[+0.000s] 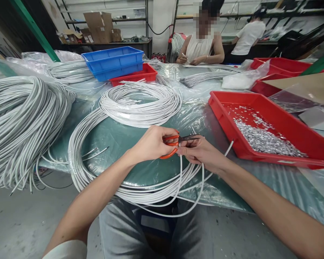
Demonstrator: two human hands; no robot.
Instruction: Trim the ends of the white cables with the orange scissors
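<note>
Scissors with orange handles (181, 139) are in the left hand (154, 144), its fingers closed around the handle loops. The blades point across to the right hand (203, 153), their tips at its fingers; whether they are parted or closed cannot be determined. The right hand is clenched in a pinch on a white cable strand (181, 172), which hangs down from its fingertips, directly below the meeting point of both hands. Whether the blades touch the strand cannot be determined.

Lower cable coil (77, 151), white, lies on the worktop (143, 171) beneath both hands, its ring sweeping out to the left of the left hand and its near side drooping over the edge below them. Upper cable coil (140, 117), also white, lies just beyond the left hand and overlaps the far part of the lower one.

Red tray (218, 109) sits to the right of and beyond the right hand, with small silvery metal pieces (267, 138) heaped inside. Large cable bundle (24, 122) lies well to the left of both hands. Blue trays (112, 59), stacked, stand farther off past the upper coil. Co-worker (201, 48) is seated across the worktop, well beyond the hands.
</note>
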